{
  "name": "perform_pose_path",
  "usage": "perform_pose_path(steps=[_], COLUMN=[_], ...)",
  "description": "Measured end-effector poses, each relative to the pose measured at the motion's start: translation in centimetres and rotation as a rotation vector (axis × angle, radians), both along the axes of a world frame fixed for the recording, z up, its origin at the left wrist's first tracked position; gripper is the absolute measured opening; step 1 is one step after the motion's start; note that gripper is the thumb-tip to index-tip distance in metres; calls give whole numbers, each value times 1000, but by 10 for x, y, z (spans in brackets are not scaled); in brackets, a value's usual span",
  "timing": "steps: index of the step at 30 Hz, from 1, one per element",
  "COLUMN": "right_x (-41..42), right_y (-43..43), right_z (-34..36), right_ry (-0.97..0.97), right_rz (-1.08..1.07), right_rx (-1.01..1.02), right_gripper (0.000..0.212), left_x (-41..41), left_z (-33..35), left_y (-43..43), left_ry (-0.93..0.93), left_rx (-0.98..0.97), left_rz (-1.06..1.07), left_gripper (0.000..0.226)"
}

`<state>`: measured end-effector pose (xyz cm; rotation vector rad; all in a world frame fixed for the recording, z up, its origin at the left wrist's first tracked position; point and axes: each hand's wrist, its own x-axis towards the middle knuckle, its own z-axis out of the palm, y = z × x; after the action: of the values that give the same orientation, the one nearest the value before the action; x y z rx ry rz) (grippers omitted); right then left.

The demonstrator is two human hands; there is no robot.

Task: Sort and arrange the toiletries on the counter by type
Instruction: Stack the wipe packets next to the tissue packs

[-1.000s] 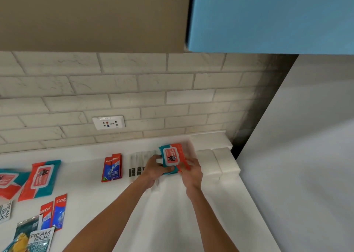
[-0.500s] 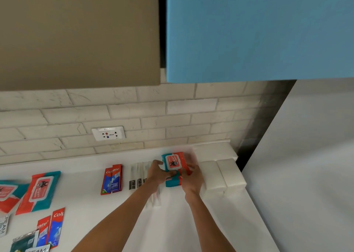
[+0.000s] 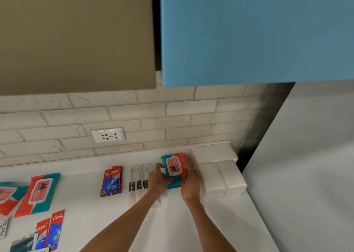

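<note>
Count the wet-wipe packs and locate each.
3. The held pack, between left hand and right hand, beside the white blocks; a second pack lying further left; a third pack cut off at the left edge. Others may hide beneath.

Landmark: wipes pack [image 3: 173, 170], held between left hand [image 3: 158, 182] and right hand [image 3: 191, 182].
Right of pack: white blocks [image 3: 220, 177] stand just beside the right hand and close this side.
Left of pack: clear sachets [image 3: 138, 177] lie flat, partly under the left hand; toothpaste packs [image 3: 112, 180] lie further left, with a small bare gap between them.
Behind pack: narrow bare counter [image 3: 145, 156], then the tiled wall [image 3: 172, 121].
Front of pack: wide bare counter.
Above pack: open air up to the blue cabinet [image 3: 249, 31].
</note>
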<state>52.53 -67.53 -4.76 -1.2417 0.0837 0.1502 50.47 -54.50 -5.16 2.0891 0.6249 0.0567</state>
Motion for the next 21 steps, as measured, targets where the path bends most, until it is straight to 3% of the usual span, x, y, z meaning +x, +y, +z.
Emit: perform_pose_path(steps=[7, 12, 14, 17, 21], right_x=[3, 11, 4, 1, 5], right_y=[-4, -7, -5, 0, 3], right_z=[-9, -26, -15, -12, -8], right_ry=[-42, -86, -186, -144, -77], right_rz=[121, 165, 210, 144, 144], right_rx=[-191, -600, -497, -257, -215], right_gripper=[32, 42, 40, 40, 38], left_x=[0, -1, -1, 0, 1], left_z=[-1, -6, -7, -5, -4], left_y=[3, 5, 5, 5, 6], left_ry=[-45, -49, -55, -52, -50], left_rx=[58, 186, 219, 246, 284], left_rz=[-28, -111, -150, -181, -199], left_gripper=[37, 43, 46, 46, 46])
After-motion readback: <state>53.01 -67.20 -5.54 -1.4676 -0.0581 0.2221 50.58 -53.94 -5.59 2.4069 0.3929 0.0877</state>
